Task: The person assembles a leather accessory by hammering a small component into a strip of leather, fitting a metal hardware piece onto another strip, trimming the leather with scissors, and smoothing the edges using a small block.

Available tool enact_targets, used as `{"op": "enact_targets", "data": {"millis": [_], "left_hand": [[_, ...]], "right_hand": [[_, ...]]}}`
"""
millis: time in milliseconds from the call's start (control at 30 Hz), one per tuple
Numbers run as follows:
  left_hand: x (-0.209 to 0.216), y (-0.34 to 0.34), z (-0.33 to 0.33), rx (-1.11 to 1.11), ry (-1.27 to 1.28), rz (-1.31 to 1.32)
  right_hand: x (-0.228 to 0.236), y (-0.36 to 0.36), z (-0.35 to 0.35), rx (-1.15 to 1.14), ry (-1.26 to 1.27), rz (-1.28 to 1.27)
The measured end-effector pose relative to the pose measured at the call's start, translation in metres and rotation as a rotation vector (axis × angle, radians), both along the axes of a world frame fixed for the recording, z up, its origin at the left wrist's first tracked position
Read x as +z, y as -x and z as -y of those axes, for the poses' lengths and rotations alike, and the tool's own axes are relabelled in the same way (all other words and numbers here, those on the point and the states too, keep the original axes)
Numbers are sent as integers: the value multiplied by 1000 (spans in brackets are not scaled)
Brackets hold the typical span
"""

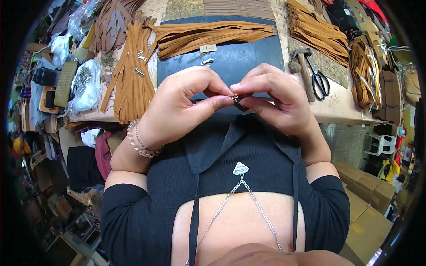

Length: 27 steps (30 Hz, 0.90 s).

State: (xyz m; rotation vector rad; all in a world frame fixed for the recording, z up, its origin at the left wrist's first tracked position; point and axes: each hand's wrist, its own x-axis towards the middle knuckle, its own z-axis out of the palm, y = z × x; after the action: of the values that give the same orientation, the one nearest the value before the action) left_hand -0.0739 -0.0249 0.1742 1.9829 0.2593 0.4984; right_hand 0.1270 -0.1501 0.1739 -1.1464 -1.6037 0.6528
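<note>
At chest height, just over the near edge of the dark mat (266,56), my two hands meet fingertip to fingertip. Between them is a small metal piece (235,98) that looks like a zipper slider. My left hand (186,95) pinches it with thumb and forefinger, and my right hand (279,95) grips its other side the same way. The fingertips hide most of it. Beyond my hands, a loose silver zipper slider (207,61) and a small pale tag (207,48) lie on the mat, beside a bundle of brown zipper tapes (213,34).
Left of the mat, more brown zipper tapes (133,91) carry several metal sliders. A clear plastic bag (86,84) sits farther left. To the right lie a hammer (304,73), black-handled scissors (320,84) and a coiled tape bundle (364,75). Cardboard boxes (368,217) stand at lower right.
</note>
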Motion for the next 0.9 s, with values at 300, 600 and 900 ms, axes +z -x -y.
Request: {"op": "enact_targets", "data": {"millis": [300,600,900], "left_hand": [[-3,1,6,-38,633,-57],[-11,0,6,-65,658,56],[-10,0,9,-2,444,119]], "right_hand": [[0,2,3,75,140,-124],[-9,7,3,91,231,-446],[-5,4,3,55,144,-183]]}}
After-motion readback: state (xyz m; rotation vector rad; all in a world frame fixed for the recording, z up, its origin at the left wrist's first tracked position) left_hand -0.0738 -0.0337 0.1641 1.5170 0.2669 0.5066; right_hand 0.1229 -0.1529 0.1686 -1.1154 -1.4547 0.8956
